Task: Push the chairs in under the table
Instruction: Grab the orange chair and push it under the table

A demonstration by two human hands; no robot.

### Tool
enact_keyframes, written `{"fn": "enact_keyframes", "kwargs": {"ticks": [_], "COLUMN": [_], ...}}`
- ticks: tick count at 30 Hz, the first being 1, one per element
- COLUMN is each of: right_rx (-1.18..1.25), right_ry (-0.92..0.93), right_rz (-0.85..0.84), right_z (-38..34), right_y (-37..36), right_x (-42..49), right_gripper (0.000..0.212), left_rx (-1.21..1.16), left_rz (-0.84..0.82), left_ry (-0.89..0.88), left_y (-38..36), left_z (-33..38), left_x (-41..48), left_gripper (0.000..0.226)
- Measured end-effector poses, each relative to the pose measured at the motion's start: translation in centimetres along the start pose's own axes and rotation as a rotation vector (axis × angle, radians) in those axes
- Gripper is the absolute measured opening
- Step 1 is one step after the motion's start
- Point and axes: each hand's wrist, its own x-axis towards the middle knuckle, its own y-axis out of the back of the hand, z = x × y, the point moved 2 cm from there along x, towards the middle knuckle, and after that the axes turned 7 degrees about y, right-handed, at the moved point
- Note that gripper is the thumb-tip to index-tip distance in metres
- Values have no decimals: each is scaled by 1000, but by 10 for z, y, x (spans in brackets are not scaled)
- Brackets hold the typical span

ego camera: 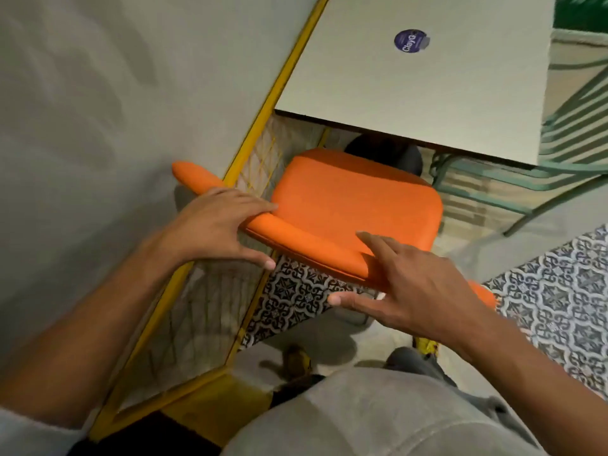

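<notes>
An orange padded chair stands in front of me, its seat partly under the near edge of the white table. Its curved orange backrest runs from upper left to lower right below the seat. My left hand lies over the left part of the backrest, fingers spread on top and thumb beneath. My right hand lies over the right part in the same way, fingers apart, thumb under the rail. Neither hand is clenched tight around it.
A yellow-framed mesh panel stands against the wall on the left. A green metal chair sits at the table's right side. A round purple sticker is on the tabletop. Patterned floor tiles lie right and below. My feet are behind the chair.
</notes>
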Motion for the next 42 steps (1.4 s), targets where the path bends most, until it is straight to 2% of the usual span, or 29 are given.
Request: {"fn": "enact_keyframes", "kwargs": {"ticks": [4,7,10,17,20,30,34,42], "right_rx": [-159,-216,-258,-279,-324,-342,-352,-352], "right_ry": [-168,-252,-222,-182,-174,-207,-218,-214], "right_rz": [65,135,223,260,281,271,315,320], "right_z": [-27,-30,-32,-17,-21,-14,-12,-5], "right_y": [-27,-39,-45,-44,-50,-45,-44,-50], "right_x": [7,17,13,-2,-2,11,11,13], "right_gripper": [122,110,94,85,86,83,83,89], "left_rx": [45,101,116,106,37,97,75,83], "left_rz": [16,103,221,408,434,502,531,564], "left_ry": [51,40,-12,-22,-39,-98,-99,-97], "left_y": [-1,-13,-25,-44,-52,-39,-37,-39], "left_z": [-24,-31,-29,-19,-26,-25,-25,-26], "left_x": [30,37,29,9,3,19,20,25], "left_gripper": [125,108,102,95,94,94,92,92]}}
